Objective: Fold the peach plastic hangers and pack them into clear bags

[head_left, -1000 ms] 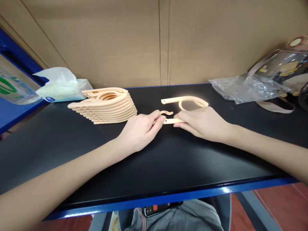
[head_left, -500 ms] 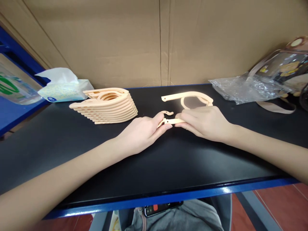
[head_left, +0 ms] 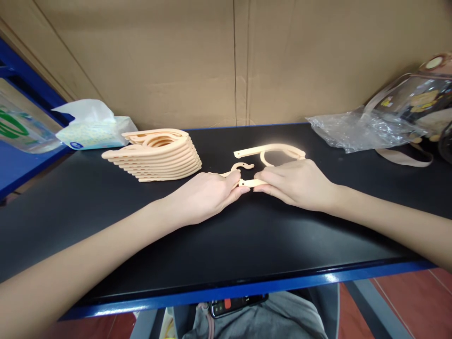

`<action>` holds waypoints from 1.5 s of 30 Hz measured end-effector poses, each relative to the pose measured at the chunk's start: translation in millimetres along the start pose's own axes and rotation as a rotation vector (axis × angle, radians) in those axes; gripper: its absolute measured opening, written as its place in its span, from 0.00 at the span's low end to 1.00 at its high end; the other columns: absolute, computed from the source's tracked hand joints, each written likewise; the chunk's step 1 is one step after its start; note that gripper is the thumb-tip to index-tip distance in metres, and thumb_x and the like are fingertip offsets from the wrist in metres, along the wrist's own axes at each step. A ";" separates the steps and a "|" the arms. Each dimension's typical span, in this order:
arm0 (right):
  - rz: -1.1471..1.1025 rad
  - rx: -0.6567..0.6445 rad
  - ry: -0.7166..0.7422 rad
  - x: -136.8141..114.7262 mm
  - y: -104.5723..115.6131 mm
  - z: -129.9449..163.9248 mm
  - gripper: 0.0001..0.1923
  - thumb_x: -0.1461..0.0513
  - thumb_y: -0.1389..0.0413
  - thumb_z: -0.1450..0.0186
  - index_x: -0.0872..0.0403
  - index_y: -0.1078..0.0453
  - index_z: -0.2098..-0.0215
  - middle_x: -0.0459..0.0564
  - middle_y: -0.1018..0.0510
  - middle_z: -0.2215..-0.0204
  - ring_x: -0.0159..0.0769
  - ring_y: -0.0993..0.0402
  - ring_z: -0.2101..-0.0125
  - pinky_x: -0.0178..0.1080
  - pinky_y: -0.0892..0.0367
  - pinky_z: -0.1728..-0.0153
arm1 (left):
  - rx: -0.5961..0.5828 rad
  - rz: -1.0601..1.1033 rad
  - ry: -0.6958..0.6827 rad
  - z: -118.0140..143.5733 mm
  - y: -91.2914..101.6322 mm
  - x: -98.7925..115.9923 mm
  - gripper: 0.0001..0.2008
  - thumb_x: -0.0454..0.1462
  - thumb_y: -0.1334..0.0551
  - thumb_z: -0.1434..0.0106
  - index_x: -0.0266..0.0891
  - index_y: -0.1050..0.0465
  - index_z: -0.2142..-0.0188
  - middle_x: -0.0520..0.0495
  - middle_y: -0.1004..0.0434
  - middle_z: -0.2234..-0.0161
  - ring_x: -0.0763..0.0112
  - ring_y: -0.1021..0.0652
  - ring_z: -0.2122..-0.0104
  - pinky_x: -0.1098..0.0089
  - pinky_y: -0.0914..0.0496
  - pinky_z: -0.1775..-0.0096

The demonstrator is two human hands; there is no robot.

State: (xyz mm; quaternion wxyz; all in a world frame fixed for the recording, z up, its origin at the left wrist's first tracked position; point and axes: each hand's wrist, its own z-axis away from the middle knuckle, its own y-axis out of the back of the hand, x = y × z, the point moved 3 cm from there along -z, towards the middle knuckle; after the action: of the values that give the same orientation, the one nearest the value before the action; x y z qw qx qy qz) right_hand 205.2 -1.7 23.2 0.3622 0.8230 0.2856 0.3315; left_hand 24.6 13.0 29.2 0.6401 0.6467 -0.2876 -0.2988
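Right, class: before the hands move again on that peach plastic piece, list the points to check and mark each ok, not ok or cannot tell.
1. Left hand grips the small hook part end: ok, fingertips pinch it.
2. Right hand holds the folding hanger: ok, fingers cover its lower arm.
3. Joint between hook and arm is seated: cannot tell, fingers hide it.
4. Stack of hangers stands apart from the hands: ok.
5. Plastic bag lies apart from the right hand: ok.
6. Table in front of the hands is bare: ok.
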 end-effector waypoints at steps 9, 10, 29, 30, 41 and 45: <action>-0.067 -0.039 -0.038 4.2 -3.3 0.8 0.22 0.54 0.59 0.26 0.54 0.28 0.67 0.44 0.21 0.76 0.29 0.30 0.78 0.34 0.50 0.79 | 0.038 -0.024 -0.025 1.4 -4.3 -1.6 0.16 0.43 0.57 0.26 0.35 0.37 0.58 0.46 0.22 0.69 0.63 0.22 0.73 0.70 0.39 0.74; -0.056 -0.029 -0.030 4.0 -3.0 0.9 0.22 0.54 0.58 0.26 0.54 0.28 0.67 0.43 0.21 0.76 0.29 0.30 0.78 0.34 0.50 0.79 | 0.040 -0.008 -0.028 1.5 -4.2 -1.6 0.16 0.43 0.56 0.26 0.36 0.37 0.58 0.46 0.23 0.70 0.63 0.22 0.73 0.71 0.39 0.74; 0.234 0.160 0.085 2.8 9.1 -1.5 0.17 0.56 0.52 0.28 0.53 0.27 0.68 0.39 0.27 0.81 0.25 0.37 0.82 0.33 0.49 0.79 | 0.048 0.329 0.096 -0.2 -2.5 -6.3 0.17 0.47 0.52 0.27 0.39 0.34 0.64 0.53 0.30 0.75 0.70 0.29 0.77 0.72 0.42 0.73; 0.220 0.150 0.091 2.8 8.6 -1.4 0.17 0.56 0.52 0.27 0.53 0.27 0.69 0.39 0.27 0.81 0.25 0.37 0.82 0.33 0.48 0.78 | 0.040 0.280 0.099 -0.1 -2.6 -6.1 0.17 0.48 0.52 0.28 0.39 0.35 0.64 0.53 0.31 0.76 0.69 0.29 0.77 0.72 0.43 0.74; 0.142 0.124 0.070 -1.7 5.8 -1.3 0.18 0.56 0.53 0.27 0.53 0.27 0.70 0.39 0.27 0.82 0.26 0.36 0.82 0.33 0.46 0.77 | -0.007 0.108 0.030 0.8 1.4 -5.7 0.16 0.48 0.51 0.28 0.39 0.38 0.63 0.53 0.31 0.77 0.67 0.28 0.78 0.72 0.43 0.76; 0.121 0.124 0.059 -1.9 4.9 -1.1 0.18 0.56 0.52 0.27 0.53 0.27 0.70 0.40 0.27 0.81 0.27 0.35 0.81 0.33 0.46 0.77 | -0.004 0.063 0.018 0.8 2.5 -4.3 0.16 0.47 0.52 0.27 0.39 0.39 0.66 0.52 0.31 0.78 0.67 0.28 0.79 0.71 0.43 0.76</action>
State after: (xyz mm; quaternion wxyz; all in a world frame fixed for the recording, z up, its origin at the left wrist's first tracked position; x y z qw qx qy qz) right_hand 204.3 -5.4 27.0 0.2815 0.8494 0.2660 0.3584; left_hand 21.1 15.7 31.8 0.6530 0.6388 -0.3015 -0.2733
